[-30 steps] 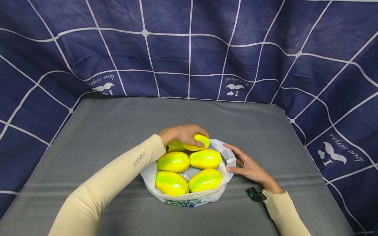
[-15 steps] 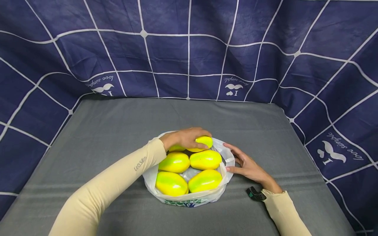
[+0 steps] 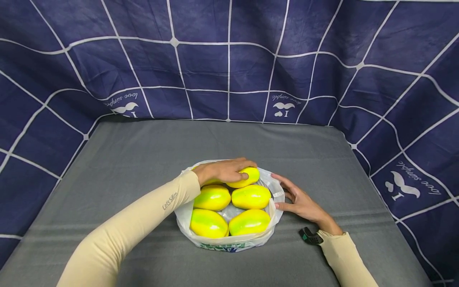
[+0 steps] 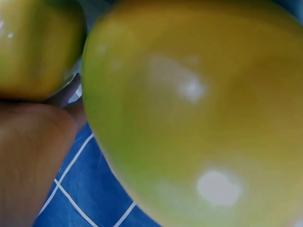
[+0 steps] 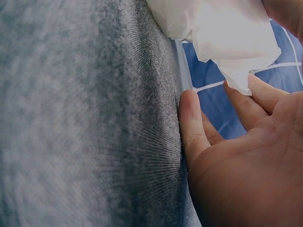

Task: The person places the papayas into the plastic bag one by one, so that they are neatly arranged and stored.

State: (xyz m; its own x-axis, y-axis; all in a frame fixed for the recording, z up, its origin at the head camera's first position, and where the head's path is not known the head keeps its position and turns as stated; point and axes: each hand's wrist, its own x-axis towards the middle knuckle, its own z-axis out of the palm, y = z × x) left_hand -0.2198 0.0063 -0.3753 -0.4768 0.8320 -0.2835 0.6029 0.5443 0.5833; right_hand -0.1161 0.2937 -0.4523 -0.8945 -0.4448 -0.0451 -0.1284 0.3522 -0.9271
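A white plastic bag (image 3: 183, 219) with a green and blue print sits rolled open on the grey cloth, holding several glossy yellow-green mangoes (image 3: 250, 221). My left hand (image 3: 229, 169) reaches into its far side and grips a mango (image 3: 252, 175), thumb on the near side and fingers over the top. Another mango (image 4: 189, 113) fills most of the left wrist view, close to the camera. On the bag's right side, my right hand (image 3: 299, 201) touches the rim with thumb and forefinger spread apart. In the right wrist view, white plastic (image 5: 232, 33) hangs at the right hand's fairly straight fingers (image 5: 194, 118).
Grey cloth (image 3: 161, 139) covers the surface around the bag. A navy curtain (image 3: 201, 63) with white grid lines stands behind and along both sides. A black strap (image 3: 311, 236) is on the right wrist.
My left hand has shifted slightly right and toward me with the far mango, and the bag's far-left rim now shows behind it. My right hand stays in place.
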